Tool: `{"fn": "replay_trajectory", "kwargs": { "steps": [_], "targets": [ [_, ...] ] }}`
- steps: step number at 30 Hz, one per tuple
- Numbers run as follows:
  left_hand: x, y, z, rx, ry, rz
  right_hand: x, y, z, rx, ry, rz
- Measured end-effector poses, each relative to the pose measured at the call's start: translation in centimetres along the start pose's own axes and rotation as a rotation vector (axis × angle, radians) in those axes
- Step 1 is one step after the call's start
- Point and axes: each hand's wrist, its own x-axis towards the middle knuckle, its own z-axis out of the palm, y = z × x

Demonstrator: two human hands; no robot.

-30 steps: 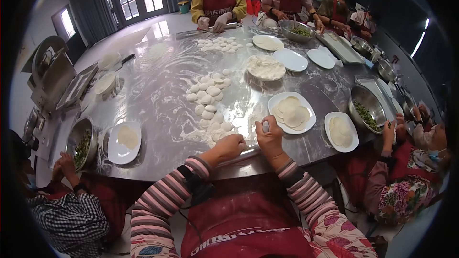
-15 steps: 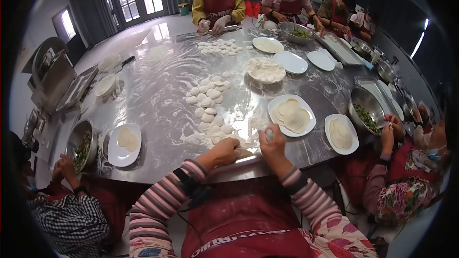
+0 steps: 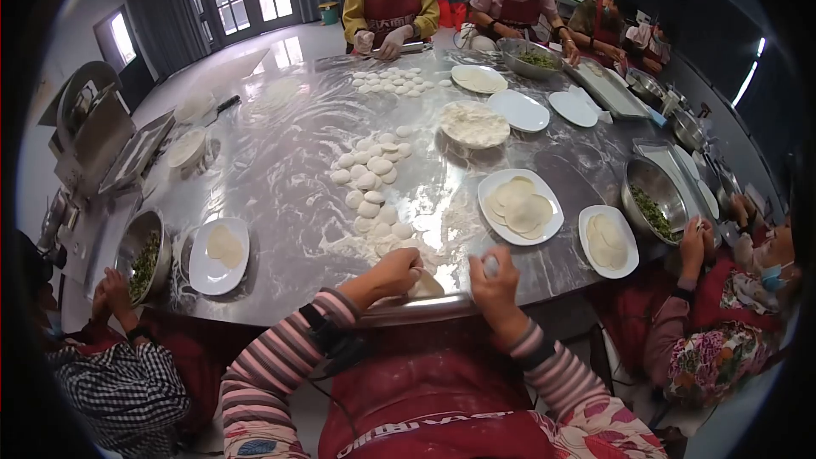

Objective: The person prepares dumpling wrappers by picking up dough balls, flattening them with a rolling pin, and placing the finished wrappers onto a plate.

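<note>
At the table's near edge, my left hand (image 3: 397, 272) is closed, fingers pinching the edge of a flat piece of dough (image 3: 426, 286). To its right, my right hand (image 3: 495, 279) is wrapped round a rolling pin, whose pale end (image 3: 490, 266) shows between the fingers. Most of the pin is hidden by the hand. Just beyond my left hand lie many small floured dough discs (image 3: 372, 180) in loose flour. A white plate (image 3: 551, 225) of rolled wrappers (image 3: 518, 206) stands beyond my right hand.
A flour bowl (image 3: 473, 126) and white plates stand farther back. On the right are a plate of wrappers (image 3: 608, 242) and a steel bowl of greens (image 3: 653, 201), a co-worker beside it. Another co-worker sits left by a bowl (image 3: 143, 257) and plate (image 3: 219, 257). More people work across the table.
My right hand has moved slightly toward me and to the right with the rolling pin. My left hand has barely moved, still at the dough.
</note>
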Motion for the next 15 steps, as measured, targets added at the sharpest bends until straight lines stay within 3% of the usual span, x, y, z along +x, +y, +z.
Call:
{"fn": "replay_trajectory", "kwargs": {
  "steps": [2, 4, 8, 13, 15],
  "targets": [
    [-0.3, -0.3, 0.0, -0.06, 0.003, -0.06, -1.5, 0.0, -0.8, 0.114, -0.028, 0.201],
    [-0.1, -0.1, 0.6, 0.005, 0.035, 0.063, -0.3, 0.7, 0.8, 0.065, 0.02, 0.162],
    [2.1, -0.4, 0.8, 0.072, 0.129, 0.091, 3.7, 2.2, 4.8, 0.082, 0.003, 0.057],
    [0.3, 0.0, -0.5, 0.173, 0.029, 0.051, 0.9, 1.3, 1.5, 0.037, 0.011, 0.038],
    [-0.2, -0.9, -0.4, 0.024, 0.031, -0.011, -0.4, 0.7, 0.4, 0.036, -0.01, 0.043]
  ]
}}
